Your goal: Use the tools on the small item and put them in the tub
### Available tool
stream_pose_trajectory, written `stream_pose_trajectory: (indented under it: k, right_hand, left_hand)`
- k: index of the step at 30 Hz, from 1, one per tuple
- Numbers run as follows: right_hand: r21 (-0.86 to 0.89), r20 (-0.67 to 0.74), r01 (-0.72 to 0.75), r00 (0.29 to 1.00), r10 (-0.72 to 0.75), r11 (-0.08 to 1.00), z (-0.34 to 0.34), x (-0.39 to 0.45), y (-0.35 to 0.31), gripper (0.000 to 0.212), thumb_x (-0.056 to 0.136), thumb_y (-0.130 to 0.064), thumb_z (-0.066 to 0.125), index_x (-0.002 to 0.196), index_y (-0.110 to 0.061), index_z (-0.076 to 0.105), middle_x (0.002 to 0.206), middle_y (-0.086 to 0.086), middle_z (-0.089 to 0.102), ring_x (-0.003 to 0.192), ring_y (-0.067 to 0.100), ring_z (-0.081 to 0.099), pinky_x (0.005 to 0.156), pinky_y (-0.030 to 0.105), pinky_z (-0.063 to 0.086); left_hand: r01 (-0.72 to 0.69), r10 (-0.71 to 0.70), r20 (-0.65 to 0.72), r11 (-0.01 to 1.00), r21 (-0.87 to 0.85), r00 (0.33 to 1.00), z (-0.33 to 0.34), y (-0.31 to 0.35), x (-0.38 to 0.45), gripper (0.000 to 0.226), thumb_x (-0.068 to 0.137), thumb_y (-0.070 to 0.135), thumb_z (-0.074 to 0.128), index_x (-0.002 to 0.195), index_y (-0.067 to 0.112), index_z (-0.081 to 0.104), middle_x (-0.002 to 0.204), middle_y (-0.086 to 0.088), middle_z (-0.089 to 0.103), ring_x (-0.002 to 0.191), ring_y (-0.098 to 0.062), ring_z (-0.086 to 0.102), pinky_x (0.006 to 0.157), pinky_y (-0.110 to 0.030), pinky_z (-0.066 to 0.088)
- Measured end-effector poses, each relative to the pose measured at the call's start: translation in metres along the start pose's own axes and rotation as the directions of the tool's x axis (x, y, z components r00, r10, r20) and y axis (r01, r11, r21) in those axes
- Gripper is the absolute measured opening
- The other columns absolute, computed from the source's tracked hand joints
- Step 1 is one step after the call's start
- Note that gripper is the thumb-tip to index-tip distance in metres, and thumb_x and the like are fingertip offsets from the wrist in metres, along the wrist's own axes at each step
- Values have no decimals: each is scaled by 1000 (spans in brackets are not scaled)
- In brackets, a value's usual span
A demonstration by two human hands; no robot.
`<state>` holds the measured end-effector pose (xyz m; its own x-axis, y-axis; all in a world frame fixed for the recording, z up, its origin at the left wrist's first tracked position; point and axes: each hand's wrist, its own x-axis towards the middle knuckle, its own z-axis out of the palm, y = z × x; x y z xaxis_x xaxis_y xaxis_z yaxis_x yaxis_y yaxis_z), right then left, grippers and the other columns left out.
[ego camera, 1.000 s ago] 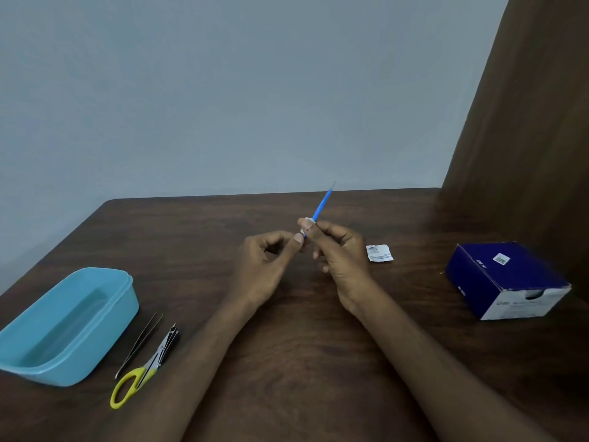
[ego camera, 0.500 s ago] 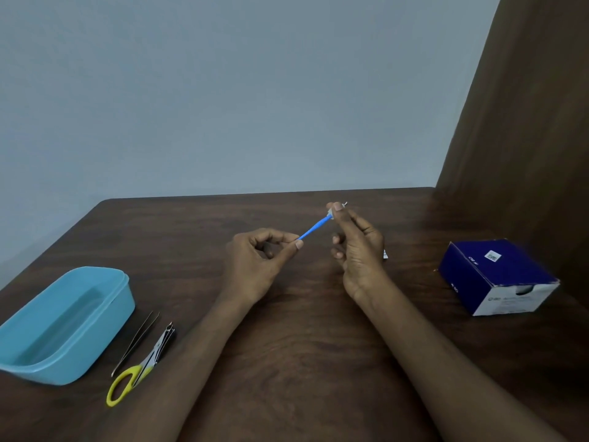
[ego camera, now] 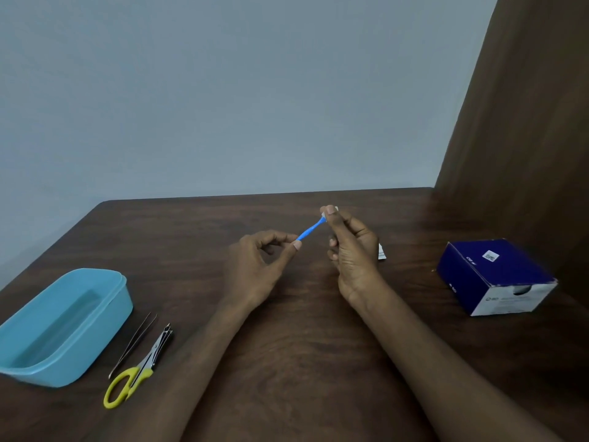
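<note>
Blue stick (ego camera: 310,230) tipped from upright to slanted between hands, above table (ego camera: 197,237). Left hand (ego camera: 255,266) pinched lower end — right hand (ego camera: 352,250) pinched white tip, shifted away from left. Looked like cap being pulled off.

Two bare forearms enter from bottom edge, w/ no sleeve on either up to frame edge. Left hand (ego camera: 255,269) and right hand (ego camera: 353,253) both bare: no gloves, rings, watch or bands seen. Fingernails short, pale, unpainted, clearest on left thumb tip and right top fingertip. Forearms slim, smooth, w/ faint tendon lines at wrists. Knuckle creases visible on right hand's back. Rest of body out of view.
</note>
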<state>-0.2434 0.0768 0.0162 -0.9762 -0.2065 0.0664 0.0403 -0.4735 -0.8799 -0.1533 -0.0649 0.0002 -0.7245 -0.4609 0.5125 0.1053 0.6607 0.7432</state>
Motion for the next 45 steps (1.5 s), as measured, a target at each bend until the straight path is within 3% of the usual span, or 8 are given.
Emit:
stream_pose_trajectory:
  k: [4,8,10,17,25,31,39,45]
  right_hand:
    - [11,-3,2,1000,-2,1000,2,-3,-3,10,92,-27,80,85,-21,83,90,-2,70,53,6,39,44,18,25]
    - [212,-147,-33,987,65,977,-2,2,-5,10,94,-30,78,92,-20,80,81,-16,73,47,4,41,41,18,25]
    - [121,-151,-24,988,42,992,-2,1,-1,12,95,-30,78,95,-18,80,80,-14,73,46,4,40,41,19,27]
    - [-475,167,230,971,-169,850,1,-12,13,6,93,-28,81,96,-23,81,83,-2,77,50,9,59,44,22,45]
    - [-287,295,147,954,-59,946,3,-7,17,19,94,0,75,112,-6,74,90,14,78,71,23,75,68,35,62]
    - [-348,344,150,939,-22,925,2,-1,26,29,90,11,70,106,-12,74,78,5,75,75,18,75,71,32,62]
    - [-441,445,234,895,-15,866,-3,1,29,20,89,2,77,90,-18,81,81,7,78,72,18,72,74,40,63]
    - [-506,566,483,811,-147,715,-1,-5,31,12,88,-19,84,92,-30,84,83,-9,79,76,15,77,73,43,65]
  left_hand:
    - [-113,127,-61,975,190,990,-2,4,-5,9,91,49,81,95,42,83,83,27,73,79,-3,62,63,-23,45]
    - [-37,59,-89,973,229,994,-4,7,-8,12,90,53,80,93,42,83,80,22,72,78,1,64,61,-30,54]
    - [5,20,-106,971,238,994,-6,9,-10,13,90,53,80,95,41,83,81,21,74,76,2,67,62,-33,58]
    - [169,-114,-170,917,362,979,-15,17,-19,17,93,55,73,101,42,81,84,16,79,85,-8,75,66,-33,60]
    - [28,54,-129,826,562,990,-28,16,-13,18,102,40,67,93,26,76,83,6,69,90,-25,65,57,-35,46]
    - [32,56,-119,776,630,991,-26,16,-10,21,102,45,64,98,26,73,86,7,67,98,-22,61,58,-33,40]
    - [-16,68,-76,840,542,995,-35,19,-31,10,96,37,71,97,27,76,89,8,73,93,-25,63,64,-41,56]
    - [18,113,-212,847,531,971,-87,31,-72,10,91,27,83,100,28,84,144,0,57,122,-19,52,98,-22,39]
